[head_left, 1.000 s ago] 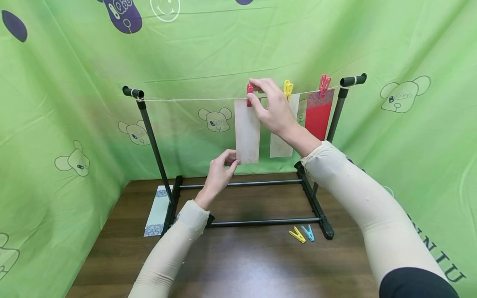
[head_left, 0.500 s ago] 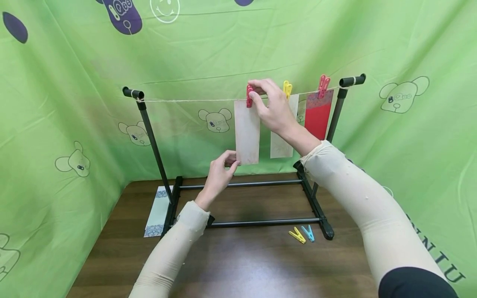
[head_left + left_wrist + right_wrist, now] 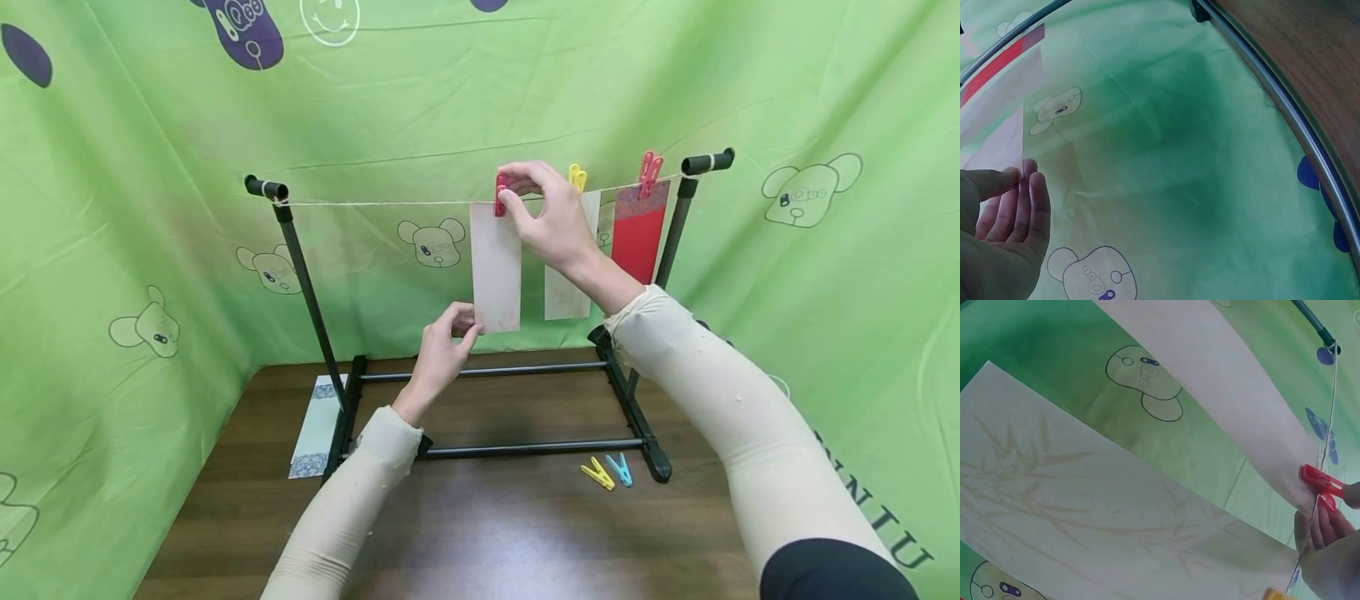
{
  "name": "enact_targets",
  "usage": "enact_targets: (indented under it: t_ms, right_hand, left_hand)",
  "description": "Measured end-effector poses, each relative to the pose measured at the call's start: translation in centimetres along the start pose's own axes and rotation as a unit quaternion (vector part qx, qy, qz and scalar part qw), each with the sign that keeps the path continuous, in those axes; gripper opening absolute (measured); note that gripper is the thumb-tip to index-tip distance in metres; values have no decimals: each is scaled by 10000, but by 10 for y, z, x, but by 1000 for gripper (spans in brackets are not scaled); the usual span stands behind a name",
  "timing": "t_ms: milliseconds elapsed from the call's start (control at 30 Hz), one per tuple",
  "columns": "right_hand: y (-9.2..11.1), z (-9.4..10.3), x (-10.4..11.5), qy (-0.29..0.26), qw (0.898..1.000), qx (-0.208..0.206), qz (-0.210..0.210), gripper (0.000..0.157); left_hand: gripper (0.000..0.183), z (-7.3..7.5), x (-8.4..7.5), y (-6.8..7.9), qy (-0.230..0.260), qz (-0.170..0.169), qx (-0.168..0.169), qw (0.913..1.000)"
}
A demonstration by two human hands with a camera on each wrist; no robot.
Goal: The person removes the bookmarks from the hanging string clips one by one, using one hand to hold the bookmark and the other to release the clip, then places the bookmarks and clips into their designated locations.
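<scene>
A pale paper strip hangs from the string at the middle of the rack. My right hand pinches a red clothespin at the strip's top edge; in the right wrist view the red clothespin sits across paper and string. Lower down, my left hand holds the strip's bottom left corner between thumb and fingers, and the left wrist view shows that paper corner in the pinch. To the right hang a second pale strip under a yellow clothespin and a red strip under another red clothespin.
The string runs between two black posts of a rack on a brown table. A yellow clothespin and a blue clothespin lie in front. At left lies a light blue patterned strip. Green cloth hangs behind.
Both hands keep their hold on the clothespin and the strip's corner. The whole view shifts very slightly; otherwise hardly anything moves.
</scene>
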State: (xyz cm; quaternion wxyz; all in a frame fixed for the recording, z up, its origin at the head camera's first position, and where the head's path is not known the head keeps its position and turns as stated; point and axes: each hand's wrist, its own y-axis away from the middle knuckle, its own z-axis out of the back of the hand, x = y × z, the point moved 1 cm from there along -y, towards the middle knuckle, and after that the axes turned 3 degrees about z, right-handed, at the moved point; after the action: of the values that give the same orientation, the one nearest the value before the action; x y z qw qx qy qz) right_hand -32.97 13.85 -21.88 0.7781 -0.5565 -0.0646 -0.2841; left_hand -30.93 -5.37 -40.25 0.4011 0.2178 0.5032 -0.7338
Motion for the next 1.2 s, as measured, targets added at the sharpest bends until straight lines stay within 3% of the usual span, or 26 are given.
enact_targets:
  t_ms: [367, 800, 1200]
  right_hand:
    - [4, -4, 0, -360, 9967, -405, 602, 20]
    - [7, -7, -1, -685, 9821, -843, 1539, 12]
    - [6, -12, -2, -907, 9703, -1249, 1862, 19]
  left_hand:
    - [21, -1, 2, 1, 59, 79, 15, 9999]
    - [21, -1, 3, 2, 78, 37, -41, 10000]
    - [21, 3, 9, 9, 75, 139, -96, 9998]
